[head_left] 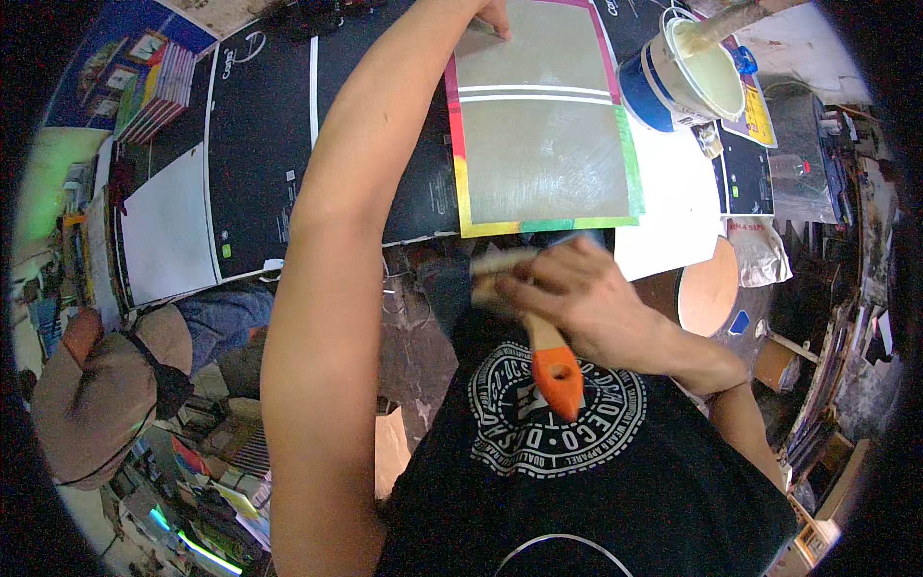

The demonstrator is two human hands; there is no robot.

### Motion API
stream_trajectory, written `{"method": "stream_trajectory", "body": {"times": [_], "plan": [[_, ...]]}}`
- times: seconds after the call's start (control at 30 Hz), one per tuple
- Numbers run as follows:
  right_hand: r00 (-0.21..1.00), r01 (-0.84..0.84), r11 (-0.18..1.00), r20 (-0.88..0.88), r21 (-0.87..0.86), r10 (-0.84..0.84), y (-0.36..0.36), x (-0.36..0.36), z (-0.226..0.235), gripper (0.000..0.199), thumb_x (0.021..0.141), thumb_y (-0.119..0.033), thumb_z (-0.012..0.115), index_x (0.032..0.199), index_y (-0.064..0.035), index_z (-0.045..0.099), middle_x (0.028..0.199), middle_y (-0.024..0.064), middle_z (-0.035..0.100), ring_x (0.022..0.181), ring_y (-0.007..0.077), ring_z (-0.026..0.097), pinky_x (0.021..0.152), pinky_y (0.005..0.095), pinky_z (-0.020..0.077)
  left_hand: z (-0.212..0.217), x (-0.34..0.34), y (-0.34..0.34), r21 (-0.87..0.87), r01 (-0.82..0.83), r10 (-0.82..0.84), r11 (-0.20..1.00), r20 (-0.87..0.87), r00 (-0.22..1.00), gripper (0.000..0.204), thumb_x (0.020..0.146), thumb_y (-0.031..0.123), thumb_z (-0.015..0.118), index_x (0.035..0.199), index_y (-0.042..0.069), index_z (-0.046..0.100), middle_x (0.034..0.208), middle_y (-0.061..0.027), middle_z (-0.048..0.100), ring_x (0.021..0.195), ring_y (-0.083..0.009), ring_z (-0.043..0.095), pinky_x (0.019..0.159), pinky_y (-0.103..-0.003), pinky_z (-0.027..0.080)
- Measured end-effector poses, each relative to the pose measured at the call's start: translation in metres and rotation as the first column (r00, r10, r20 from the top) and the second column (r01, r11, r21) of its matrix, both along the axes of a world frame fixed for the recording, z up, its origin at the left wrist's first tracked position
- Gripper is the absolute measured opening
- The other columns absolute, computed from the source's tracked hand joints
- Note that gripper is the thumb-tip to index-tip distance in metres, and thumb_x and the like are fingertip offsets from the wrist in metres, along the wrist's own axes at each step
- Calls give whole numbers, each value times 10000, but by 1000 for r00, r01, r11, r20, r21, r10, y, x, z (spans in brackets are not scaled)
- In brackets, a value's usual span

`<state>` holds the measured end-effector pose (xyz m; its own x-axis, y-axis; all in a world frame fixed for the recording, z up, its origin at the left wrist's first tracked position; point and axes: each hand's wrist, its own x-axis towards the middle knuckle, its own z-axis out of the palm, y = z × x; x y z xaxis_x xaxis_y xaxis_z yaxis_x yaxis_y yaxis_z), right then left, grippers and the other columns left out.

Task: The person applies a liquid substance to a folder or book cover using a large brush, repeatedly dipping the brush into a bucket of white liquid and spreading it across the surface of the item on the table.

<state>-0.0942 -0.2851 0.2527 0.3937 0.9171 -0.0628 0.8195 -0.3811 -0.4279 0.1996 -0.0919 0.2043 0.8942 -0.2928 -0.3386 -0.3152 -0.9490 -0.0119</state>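
My right hand is closed round a paintbrush in front of my chest. The brush has a pale wooden handle with an orange, holed end pointing toward me; its bristle end is smeared by motion. Beyond it lies a grey board cover, shiny in places, edged in pink, red, yellow and green, with two white strips across it. My left arm reaches far forward, and my left hand rests a stretched finger on the cover's far left part. The rest of that hand is cut off by the upper edge.
A white-and-blue bucket of pale paste or glue stands right of the cover, another brush across its mouth. Black panels cover the table's left. White sheets lie at right. Books are stacked far left; another person sits at left.
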Motion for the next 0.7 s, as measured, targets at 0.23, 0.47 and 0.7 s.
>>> {"method": "stream_trajectory", "body": {"times": [0.23,0.47,0.7], "plan": [[995,47,998,88,-46,-43,-23,17,-6,390,746,-179,639,1117,-59,656,1041,134,643,960,281,617,838,405,462,-13,16,3,-69,-18,19,997,14,1000,414,611,434,826,719,44,734,748,-107,714,649,-222,667,611,-378,543],[878,264,942,354,206,-323,-26,86,1,365,812,-179,544,1154,-126,656,1085,84,658,996,278,615,868,407,439,-11,15,-6,-43,-57,55,997,-41,998,416,631,453,833,722,58,741,745,-94,716,654,-211,666,603,-373,540],[995,8,995,105,-95,2,-100,38,-28,348,810,-195,522,1129,-192,660,1105,4,652,1052,179,593,895,388,385,5,3,-7,4,-54,54,999,47,997,539,633,480,812,925,33,739,975,-142,719,870,-274,689,761,-394,552]]}}
